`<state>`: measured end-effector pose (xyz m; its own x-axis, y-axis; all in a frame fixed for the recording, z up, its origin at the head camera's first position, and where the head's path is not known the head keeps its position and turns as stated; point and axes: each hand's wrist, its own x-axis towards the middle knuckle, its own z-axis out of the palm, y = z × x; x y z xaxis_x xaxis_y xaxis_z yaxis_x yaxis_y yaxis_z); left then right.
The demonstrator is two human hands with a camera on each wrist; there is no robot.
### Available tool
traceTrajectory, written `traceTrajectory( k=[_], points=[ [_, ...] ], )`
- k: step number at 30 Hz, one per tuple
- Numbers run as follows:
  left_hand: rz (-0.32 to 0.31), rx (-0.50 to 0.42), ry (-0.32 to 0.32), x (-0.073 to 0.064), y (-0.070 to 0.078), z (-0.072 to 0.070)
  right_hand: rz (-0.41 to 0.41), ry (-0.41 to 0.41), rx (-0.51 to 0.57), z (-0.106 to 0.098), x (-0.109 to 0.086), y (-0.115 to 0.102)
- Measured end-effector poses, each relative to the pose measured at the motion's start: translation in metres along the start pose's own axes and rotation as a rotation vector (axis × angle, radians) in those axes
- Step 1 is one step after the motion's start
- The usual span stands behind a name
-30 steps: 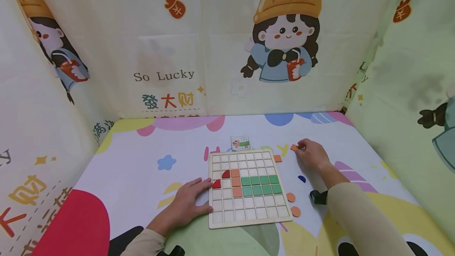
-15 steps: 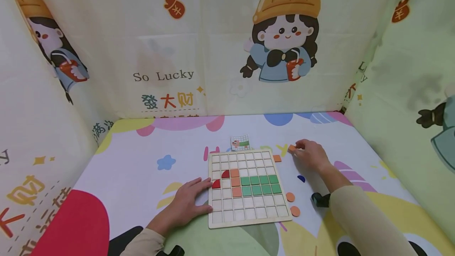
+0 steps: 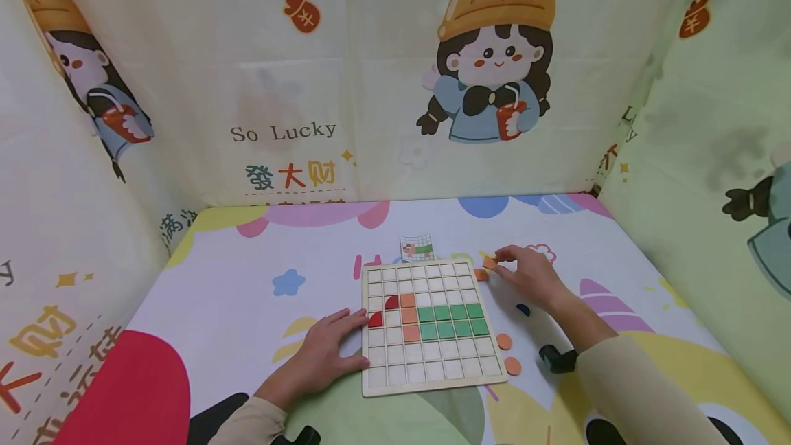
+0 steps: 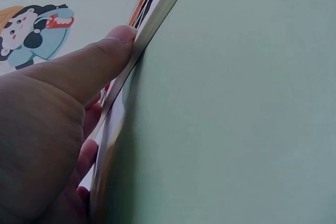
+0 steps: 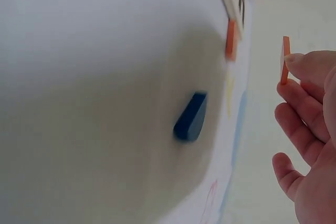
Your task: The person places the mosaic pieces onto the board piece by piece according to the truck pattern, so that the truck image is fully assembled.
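Observation:
My right hand (image 3: 531, 277) pinches an orange square tile (image 3: 489, 262) between thumb and fingers, just beyond the top right corner of the wooden grid board (image 3: 434, 389). The right wrist view shows this tile edge-on, held up off the table. A second orange tile (image 3: 480, 275) lies against the board's right edge. My left hand (image 3: 327, 352) rests at the board's left edge with fingers extended, its thumb (image 4: 107, 59) touching the rim. On the board sit two red quarter-round pieces (image 3: 375, 320), a column of salmon squares (image 3: 410, 316) and two rows of green squares (image 3: 443, 330).
A small picture card (image 3: 417, 248) lies behind the board. To the right are two orange discs (image 3: 513, 366) and a dark blue half-round piece (image 3: 524, 310). A printed cloth wall (image 3: 383, 88) rises behind the table.
My right hand has moved left with the orange tile, from out on the table to close above the second tile by the board's corner. My left hand stays put.

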<state>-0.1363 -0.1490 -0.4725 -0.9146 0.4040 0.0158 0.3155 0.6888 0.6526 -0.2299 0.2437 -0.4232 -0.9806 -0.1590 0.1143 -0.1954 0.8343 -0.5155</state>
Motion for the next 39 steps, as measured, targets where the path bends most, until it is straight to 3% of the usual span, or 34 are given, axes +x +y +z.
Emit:
traceTrajectory(
  k=[14, 39],
  points=[
    [0.004, -0.006, 0.002, 0.0, 0.0, 0.0, -0.223, 0.007, -0.016, 0.019, -0.016, -0.034],
    [-0.004, 0.001, 0.001, 0.0, 0.001, 0.0, -0.46, -0.112, -0.042, 0.052, -0.029, -0.093]
  ],
)
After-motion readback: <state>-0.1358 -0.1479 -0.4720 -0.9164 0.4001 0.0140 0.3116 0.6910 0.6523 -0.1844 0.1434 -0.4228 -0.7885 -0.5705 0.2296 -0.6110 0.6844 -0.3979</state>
